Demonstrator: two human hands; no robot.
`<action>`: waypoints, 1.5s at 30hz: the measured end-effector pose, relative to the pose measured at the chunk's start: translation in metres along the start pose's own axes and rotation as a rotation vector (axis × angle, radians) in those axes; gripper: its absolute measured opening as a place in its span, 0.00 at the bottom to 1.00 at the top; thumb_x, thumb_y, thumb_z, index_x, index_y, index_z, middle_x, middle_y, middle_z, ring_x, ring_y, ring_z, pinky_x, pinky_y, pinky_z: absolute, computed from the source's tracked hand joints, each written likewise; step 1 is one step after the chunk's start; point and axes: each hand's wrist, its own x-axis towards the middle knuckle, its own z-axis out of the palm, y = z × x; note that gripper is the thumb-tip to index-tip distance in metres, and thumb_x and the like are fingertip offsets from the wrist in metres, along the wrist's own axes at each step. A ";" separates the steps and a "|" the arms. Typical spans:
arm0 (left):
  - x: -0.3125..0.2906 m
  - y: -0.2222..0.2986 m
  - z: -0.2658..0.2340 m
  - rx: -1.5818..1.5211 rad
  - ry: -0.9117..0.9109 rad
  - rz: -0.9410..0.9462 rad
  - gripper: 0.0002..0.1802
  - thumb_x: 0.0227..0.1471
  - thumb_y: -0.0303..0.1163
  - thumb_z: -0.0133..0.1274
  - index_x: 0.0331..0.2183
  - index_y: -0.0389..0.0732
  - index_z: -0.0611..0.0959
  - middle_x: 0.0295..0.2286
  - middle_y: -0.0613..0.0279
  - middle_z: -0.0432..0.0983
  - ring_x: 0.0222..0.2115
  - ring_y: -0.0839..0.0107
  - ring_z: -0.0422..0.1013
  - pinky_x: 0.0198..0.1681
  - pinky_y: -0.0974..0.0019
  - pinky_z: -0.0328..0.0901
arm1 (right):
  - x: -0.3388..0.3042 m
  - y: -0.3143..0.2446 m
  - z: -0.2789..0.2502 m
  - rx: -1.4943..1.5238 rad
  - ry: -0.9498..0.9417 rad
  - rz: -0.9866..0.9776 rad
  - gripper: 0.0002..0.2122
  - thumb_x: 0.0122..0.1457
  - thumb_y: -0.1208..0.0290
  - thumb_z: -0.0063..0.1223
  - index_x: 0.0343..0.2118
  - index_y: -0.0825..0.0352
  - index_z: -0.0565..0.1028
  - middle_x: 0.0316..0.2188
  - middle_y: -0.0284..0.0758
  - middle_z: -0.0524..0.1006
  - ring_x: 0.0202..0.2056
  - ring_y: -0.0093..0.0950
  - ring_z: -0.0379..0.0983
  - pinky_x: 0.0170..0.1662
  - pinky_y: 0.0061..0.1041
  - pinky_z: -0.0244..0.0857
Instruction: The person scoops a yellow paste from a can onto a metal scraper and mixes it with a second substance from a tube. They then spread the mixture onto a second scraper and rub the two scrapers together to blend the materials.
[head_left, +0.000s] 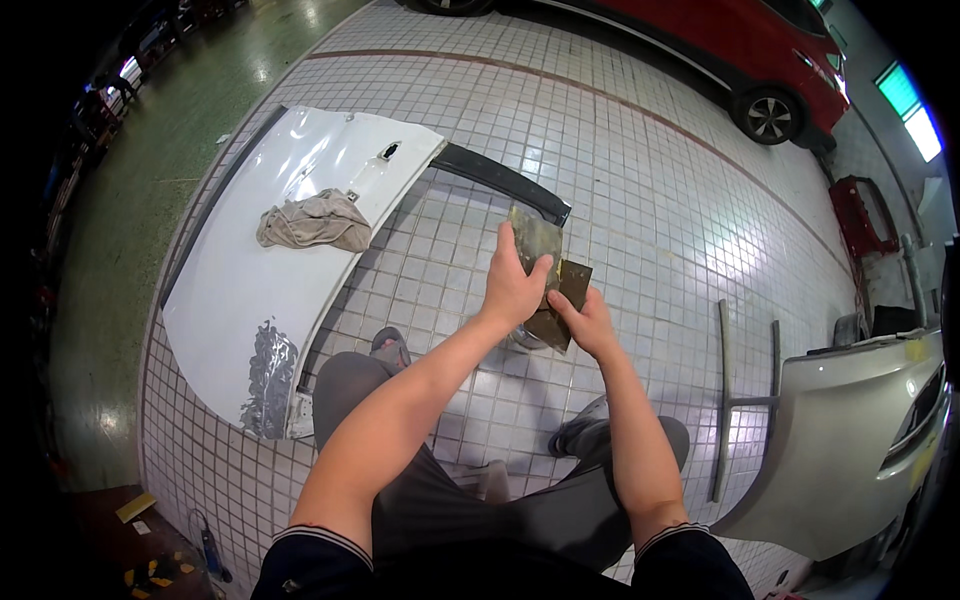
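Observation:
In front of my knees, my left hand [515, 287] is closed on a flat rectangular grey-green plate [541, 238] with yellowish smears along its edges. Close beside it, my right hand [588, 322] pinches a thin dark brown flat blade [574, 283] that looks like a putty spreader. The two flat pieces overlap or touch; which, I cannot tell. A white car door [230, 270] lies to my left, with a rough grey patch [270, 375] at its near end. On it rests a crumpled grey-beige cloth [316, 220].
The door's black window frame [505, 178] reaches toward my hands. A red car [680, 45] stands at the far side. To the right are a metal stand [724, 400] and a silver-beige bumper [815, 440]. A red panel [862, 215] leans farther back. White tiles [660, 220] cover the floor.

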 end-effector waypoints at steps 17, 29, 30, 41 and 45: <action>-0.001 -0.004 0.013 0.012 0.037 0.006 0.34 0.52 0.29 0.59 0.55 0.28 0.62 0.46 0.34 0.72 0.48 0.41 0.71 0.52 0.51 0.66 | -0.001 -0.017 0.002 -0.023 0.196 -0.019 0.18 0.60 0.65 0.63 0.49 0.68 0.75 0.41 0.35 0.81 0.43 0.28 0.76 0.50 0.29 0.69; 0.003 0.000 -0.001 0.027 -0.089 0.065 0.32 0.52 0.34 0.62 0.53 0.30 0.67 0.42 0.43 0.76 0.44 0.49 0.74 0.50 0.55 0.68 | -0.009 -0.025 0.001 -0.113 0.027 0.036 0.18 0.62 0.66 0.61 0.51 0.69 0.73 0.40 0.38 0.82 0.42 0.26 0.77 0.47 0.29 0.70; 0.004 0.001 -0.001 0.028 -0.038 0.071 0.31 0.52 0.34 0.62 0.52 0.31 0.68 0.42 0.44 0.76 0.44 0.50 0.75 0.50 0.56 0.68 | -0.009 -0.027 0.002 -0.148 0.087 -0.022 0.20 0.61 0.68 0.62 0.53 0.69 0.71 0.40 0.40 0.82 0.42 0.26 0.77 0.46 0.28 0.71; 0.014 0.010 -0.005 -0.032 0.169 0.155 0.28 0.57 0.36 0.59 0.51 0.29 0.66 0.39 0.41 0.77 0.39 0.50 0.76 0.44 0.54 0.69 | 0.010 -0.026 -0.020 0.516 0.584 -0.075 0.21 0.60 0.72 0.61 0.52 0.69 0.64 0.44 0.40 0.77 0.42 0.28 0.76 0.44 0.28 0.73; 0.007 0.013 0.003 -0.067 0.168 0.156 0.30 0.58 0.35 0.58 0.53 0.28 0.64 0.39 0.39 0.77 0.40 0.48 0.76 0.43 0.53 0.69 | 0.007 -0.020 0.007 0.450 0.651 -0.052 0.21 0.62 0.71 0.58 0.54 0.72 0.66 0.47 0.40 0.75 0.46 0.29 0.73 0.49 0.29 0.69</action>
